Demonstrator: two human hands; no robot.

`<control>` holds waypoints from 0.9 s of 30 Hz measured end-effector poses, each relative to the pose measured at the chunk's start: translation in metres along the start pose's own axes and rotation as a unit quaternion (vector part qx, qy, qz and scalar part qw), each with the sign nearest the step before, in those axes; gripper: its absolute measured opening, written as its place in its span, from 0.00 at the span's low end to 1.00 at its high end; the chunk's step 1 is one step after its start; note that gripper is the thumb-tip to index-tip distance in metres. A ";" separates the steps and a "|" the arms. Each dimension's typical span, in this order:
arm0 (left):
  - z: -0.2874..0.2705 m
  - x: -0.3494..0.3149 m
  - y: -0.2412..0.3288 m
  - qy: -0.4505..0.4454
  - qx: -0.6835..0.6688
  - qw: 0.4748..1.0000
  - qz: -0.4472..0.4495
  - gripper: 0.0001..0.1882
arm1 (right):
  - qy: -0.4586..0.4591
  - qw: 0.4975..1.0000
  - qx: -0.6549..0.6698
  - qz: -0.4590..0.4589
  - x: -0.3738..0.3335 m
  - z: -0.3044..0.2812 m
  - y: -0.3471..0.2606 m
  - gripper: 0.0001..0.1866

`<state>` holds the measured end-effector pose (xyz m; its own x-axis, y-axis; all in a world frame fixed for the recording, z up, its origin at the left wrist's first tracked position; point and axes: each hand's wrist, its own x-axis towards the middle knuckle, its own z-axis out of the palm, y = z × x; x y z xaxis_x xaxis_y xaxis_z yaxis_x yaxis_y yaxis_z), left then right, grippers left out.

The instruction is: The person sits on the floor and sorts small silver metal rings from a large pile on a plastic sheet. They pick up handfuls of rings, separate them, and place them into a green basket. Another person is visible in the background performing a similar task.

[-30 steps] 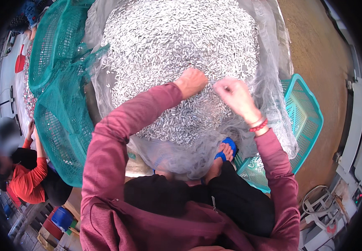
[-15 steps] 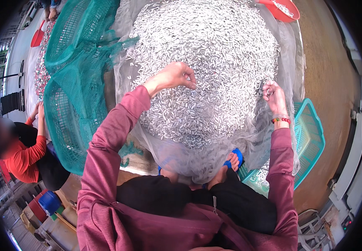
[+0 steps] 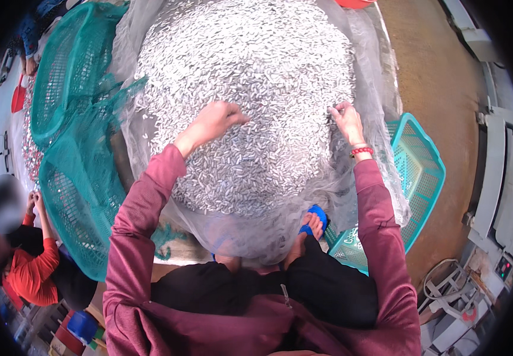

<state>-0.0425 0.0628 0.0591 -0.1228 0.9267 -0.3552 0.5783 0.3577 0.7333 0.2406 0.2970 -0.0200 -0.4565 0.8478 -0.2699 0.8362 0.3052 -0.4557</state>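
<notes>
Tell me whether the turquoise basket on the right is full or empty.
Empty as far as visible: the turquoise basket shows bare lattice walls; its lower part hides behind the right sleeve.

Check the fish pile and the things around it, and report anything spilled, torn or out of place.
Nothing stands out. The small silver fish lie heaped on the clear plastic sheet, with both hands on the pile; the green net and turquoise basket beside it look whole.
</notes>
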 end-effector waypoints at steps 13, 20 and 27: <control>0.035 0.072 0.023 0.056 0.026 0.987 0.148 0.09 | -0.328 0.757 0.565 0.013 -0.038 -0.048 -0.092 0.09; 0.065 0.059 0.016 0.043 0.223 0.959 0.172 0.11 | -0.279 0.853 0.441 -0.019 -0.049 -0.060 -0.104 0.01; 0.002 -0.002 0.007 0.121 0.012 0.986 0.113 0.13 | -0.387 0.663 0.640 -0.024 -0.045 -0.048 -0.092 0.06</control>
<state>-0.0369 0.0635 0.0637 -0.1768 0.9837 -0.0329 0.6313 0.1390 0.7630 0.1994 0.2516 0.0751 -0.9067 0.2227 -0.3583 0.0976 -0.7155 -0.6917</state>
